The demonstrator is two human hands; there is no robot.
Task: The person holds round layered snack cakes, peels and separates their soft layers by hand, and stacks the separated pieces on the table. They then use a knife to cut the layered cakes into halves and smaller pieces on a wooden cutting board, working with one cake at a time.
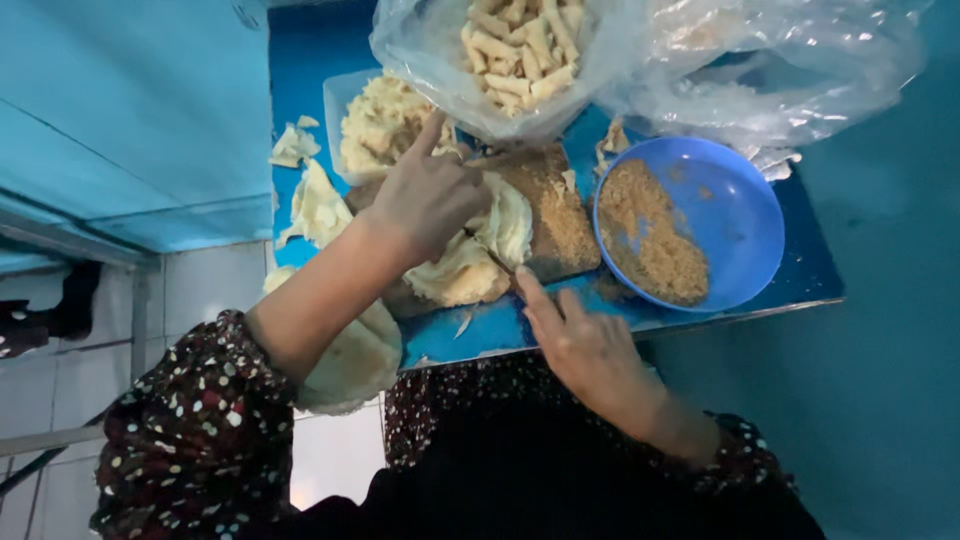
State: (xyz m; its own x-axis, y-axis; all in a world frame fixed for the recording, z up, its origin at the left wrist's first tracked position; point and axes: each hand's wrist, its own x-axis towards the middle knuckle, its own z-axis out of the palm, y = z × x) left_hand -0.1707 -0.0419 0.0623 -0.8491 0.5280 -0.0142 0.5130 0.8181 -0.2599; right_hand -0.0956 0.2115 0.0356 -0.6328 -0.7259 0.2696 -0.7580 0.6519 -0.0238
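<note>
My left hand (425, 195) lies on a pile of thin pale dough sheets (470, 265) on a wooden board (560, 225). Its fingers curl down on the sheets and the index finger points up. My right hand (585, 345) is at the near edge of the blue table (800, 275). It grips what looks like a thin dark knife (498, 262) whose tip reaches the dough. Brown crumbs dust the board's right half.
A blue bowl (735, 205) of brown crumbly filling stands right of the board. Behind it are a clear bag of rolled pastries (520, 50), a white tub of dough scraps (385, 120) and empty plastic bags (790, 60). Round sheets (350, 365) overhang the table's near-left edge; scraps (315, 205) lie left.
</note>
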